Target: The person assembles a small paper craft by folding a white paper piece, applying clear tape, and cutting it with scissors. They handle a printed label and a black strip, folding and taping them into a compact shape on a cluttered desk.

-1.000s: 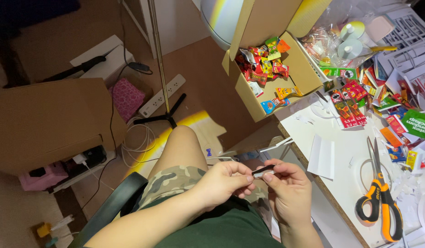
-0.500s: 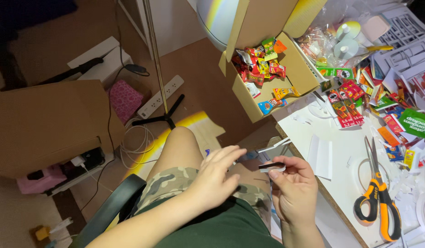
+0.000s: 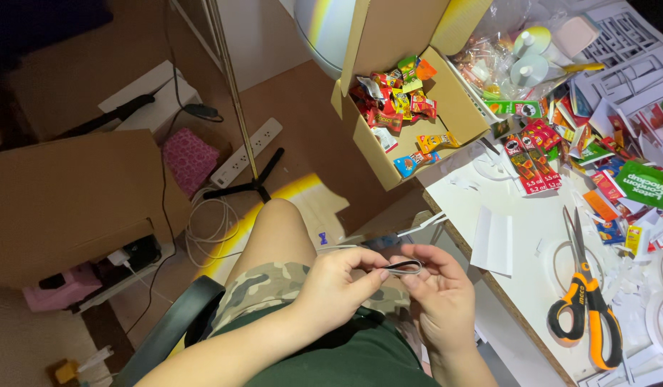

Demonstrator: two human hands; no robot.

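- My left hand point(image 3: 342, 283) and right hand point(image 3: 435, 294) met over my lap, above the camouflage shorts point(image 3: 270, 287)
- Between them sat a thin dark strip point(image 3: 403, 268), pinched by my left thumb and forefinger at one end, my right fingers curled narrow round the other
- Just right of my right hand ran the white table point(image 3: 518, 287); orange-handled scissors point(image 3: 586, 301) lay there shut, blades pointing away from me
- A folded white paper point(image 3: 493, 240) lay between my hands and the scissors
- Further up the table, loose colourful packets point(image 3: 597, 158) lay scattered
- Beyond the table edge stood an open cardboard box point(image 3: 457, 107) full of bright wrappers
- On the floor to my left, a white power strip point(image 3: 247, 152) lay by a black stand foot point(image 3: 256, 183)
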